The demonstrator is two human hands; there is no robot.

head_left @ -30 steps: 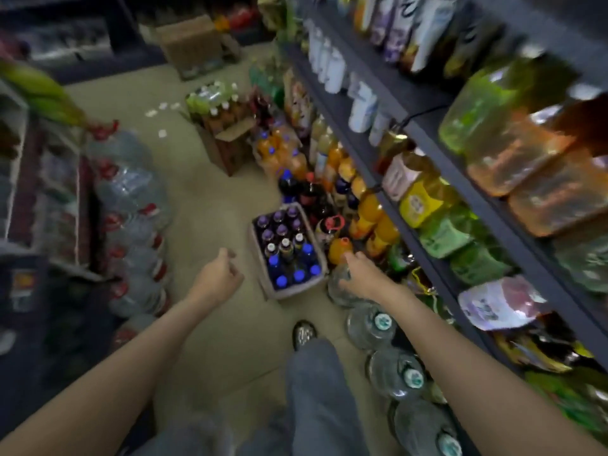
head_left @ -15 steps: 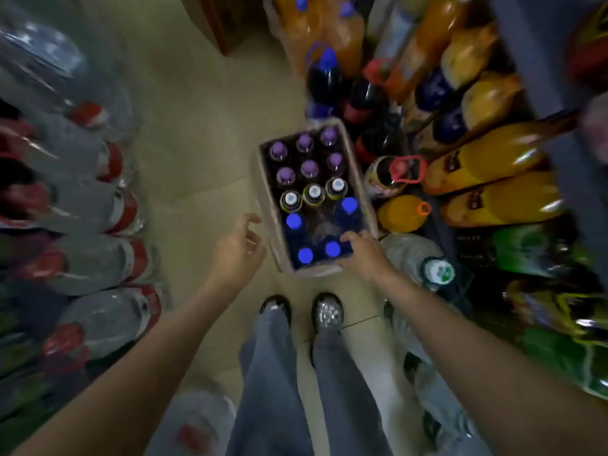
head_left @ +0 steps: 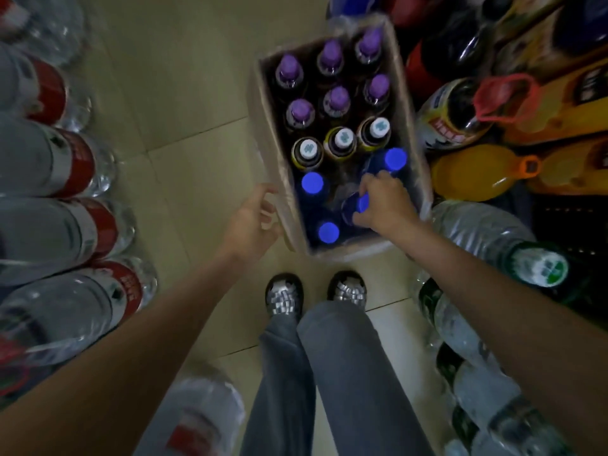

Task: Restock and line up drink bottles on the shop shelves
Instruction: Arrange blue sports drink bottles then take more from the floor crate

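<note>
A cardboard box (head_left: 274,139) stands on the floor in front of my feet, full of upright drink bottles: several with purple caps (head_left: 332,57) at the far end, three with white caps (head_left: 343,138) in the middle, several with blue caps (head_left: 312,183) at the near end. My right hand (head_left: 383,205) reaches into the near right corner and grips the neck of a blue-capped bottle (head_left: 357,205). My left hand (head_left: 251,222) hovers beside the box's left wall with fingers loosely curled, holding nothing.
Large water bottles with red labels (head_left: 65,232) are stacked along the left. On the right lie orange juice bottles (head_left: 473,172), a dark bottle with a red handle (head_left: 457,116) and green-capped water bottles (head_left: 539,268). My shoes (head_left: 284,294) stand on the tiled floor.
The view has dropped from the aisle and shelves down onto the box. My right hand moved from the floor bottles into the box and took a blue-capped bottle. My left hand came up to the box's side.
</note>
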